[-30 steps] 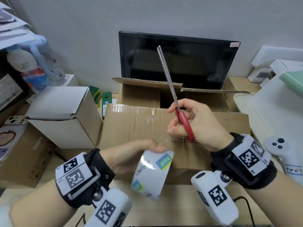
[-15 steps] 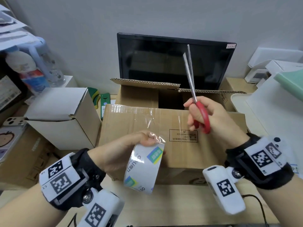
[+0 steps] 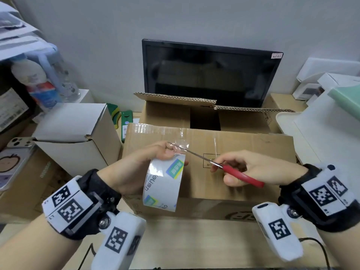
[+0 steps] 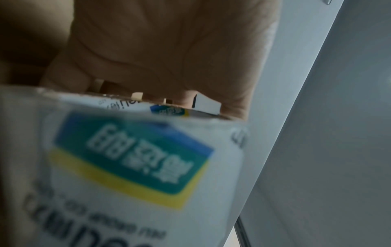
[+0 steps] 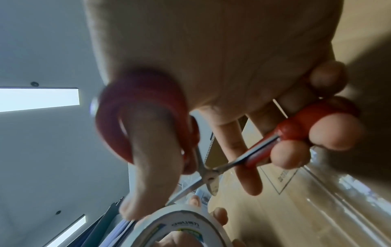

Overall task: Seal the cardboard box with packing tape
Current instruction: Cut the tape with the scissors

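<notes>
Cluttered desk space surrounds the work: a dark monitor (image 3: 212,73) stands against the grey wall, an open carton (image 3: 204,115) sits in front of it, and a small white box (image 3: 78,131) stands to the left. Nearest the person lies the cardboard box (image 3: 243,152) on the desk (image 3: 194,240), its top flaps down.

Clear tape already shines along the far left edge of the box top and in a strip running across the top, so by the look of it the sealing is partly done. What seems left is to sever this strip from the roll, press the end down, and perhaps tape any seam not yet covered; the near side of the box is hidden by the arms, so I cannot tell.

The left hand (image 3: 136,168) curls around the tape roll (image 3: 163,186), holding it up just above the box with a short length of clear film stretched back toward the box top. The right hand (image 3: 253,170) has thumb and fingers through the red loops of the scissors (image 3: 229,169); the blades stand parted in the right wrist view, their tips reaching the stretched film beside the left fingers (image 3: 171,151).
</notes>
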The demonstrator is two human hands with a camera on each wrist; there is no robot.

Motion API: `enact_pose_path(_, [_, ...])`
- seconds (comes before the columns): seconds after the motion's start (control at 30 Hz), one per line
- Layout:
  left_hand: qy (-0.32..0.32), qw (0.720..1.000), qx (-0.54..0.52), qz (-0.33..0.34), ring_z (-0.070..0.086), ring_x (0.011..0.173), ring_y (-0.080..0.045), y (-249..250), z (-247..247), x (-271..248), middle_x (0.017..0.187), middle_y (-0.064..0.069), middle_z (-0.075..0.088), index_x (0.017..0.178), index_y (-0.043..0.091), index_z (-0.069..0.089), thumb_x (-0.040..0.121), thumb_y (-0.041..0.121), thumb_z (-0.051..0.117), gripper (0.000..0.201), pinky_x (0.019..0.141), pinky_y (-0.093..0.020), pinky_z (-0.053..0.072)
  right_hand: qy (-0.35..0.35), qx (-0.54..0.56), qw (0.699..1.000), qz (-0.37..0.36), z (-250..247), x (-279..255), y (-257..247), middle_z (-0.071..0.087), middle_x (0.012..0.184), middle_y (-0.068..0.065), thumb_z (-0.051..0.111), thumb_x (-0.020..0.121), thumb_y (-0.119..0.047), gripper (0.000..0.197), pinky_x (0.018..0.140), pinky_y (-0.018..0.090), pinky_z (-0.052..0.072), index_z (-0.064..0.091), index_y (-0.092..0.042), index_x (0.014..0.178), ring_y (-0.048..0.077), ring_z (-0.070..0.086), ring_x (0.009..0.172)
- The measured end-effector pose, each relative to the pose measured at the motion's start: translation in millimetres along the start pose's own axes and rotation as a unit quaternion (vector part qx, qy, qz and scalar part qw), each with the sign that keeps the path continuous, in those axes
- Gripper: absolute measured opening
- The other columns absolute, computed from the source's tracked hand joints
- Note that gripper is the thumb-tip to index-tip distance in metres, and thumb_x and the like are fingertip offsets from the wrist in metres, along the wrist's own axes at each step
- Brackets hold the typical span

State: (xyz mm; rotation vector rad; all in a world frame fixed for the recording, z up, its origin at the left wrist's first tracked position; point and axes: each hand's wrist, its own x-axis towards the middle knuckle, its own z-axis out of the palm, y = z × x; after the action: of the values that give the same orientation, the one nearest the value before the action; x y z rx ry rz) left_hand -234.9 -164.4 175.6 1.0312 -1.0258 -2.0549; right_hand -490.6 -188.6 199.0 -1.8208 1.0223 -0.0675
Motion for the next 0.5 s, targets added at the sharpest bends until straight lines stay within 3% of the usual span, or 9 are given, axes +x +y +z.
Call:
enact_pose_path(0.13, [-0.006,1.000,0.001,-0.002,0.064,0.073,-0.024,-1.1,0.4,-0.5,0.099,-0.016,0.063,0.084,0.015,0.062,0.054,0.030,0.068,0.035,0.060,-0.027,0.055,0.020,-0.003,1.000,-0.006,-0.4,2.3,-1.5,0.063,0.073,-0.022,0.070,0.063,-0.049,0.041,0.068,0.009,0.044,0.066,-0.028,0.099,-0.004,0.058,0.070])
enact_pose_path(0.23, [-0.014,1.000,0.002,0.000,0.066,0.069,-0.021,-0.5,2.2,-1.1,0.089,-0.010,0.069,0.087,0.014,0.060,0.052,0.030,0.067,0.039,0.057,-0.025,0.054,0.034,-0.001,0.999,-0.014,-0.2,3.8,-0.5,0.065,0.078,-0.013,0.067,0.054,-0.059,0.051,0.069,0.010,0.046,0.067,-0.030,0.096,0.000,0.059,0.071])
enact_pose_path(0.33, [-0.014,1.000,0.018,-0.007,0.067,0.065,-0.019,-0.1,3.0,-2.0,0.080,-0.006,0.070,0.093,0.013,0.056,0.051,0.033,0.066,0.047,0.055,-0.023,0.053,0.051,0.010,0.998,-0.023,1.1,5.3,1.8,0.066,0.078,-0.007,0.070,0.055,-0.056,0.047,0.070,0.013,0.048,0.068,-0.029,0.094,0.004,0.059,0.070])
enact_pose_path(0.5, [-0.007,0.999,0.031,-0.011,0.066,0.074,-0.022,-1.1,0.6,-0.8,0.091,-0.009,0.069,0.099,0.013,0.052,0.052,0.037,0.066,0.054,0.060,-0.024,0.054,0.081,0.025,0.996,-0.027,3.7,6.9,4.1,0.067,0.076,0.003,0.076,0.058,-0.047,0.040,0.071,0.021,0.048,0.068,-0.031,0.094,0.009,0.058,0.068])
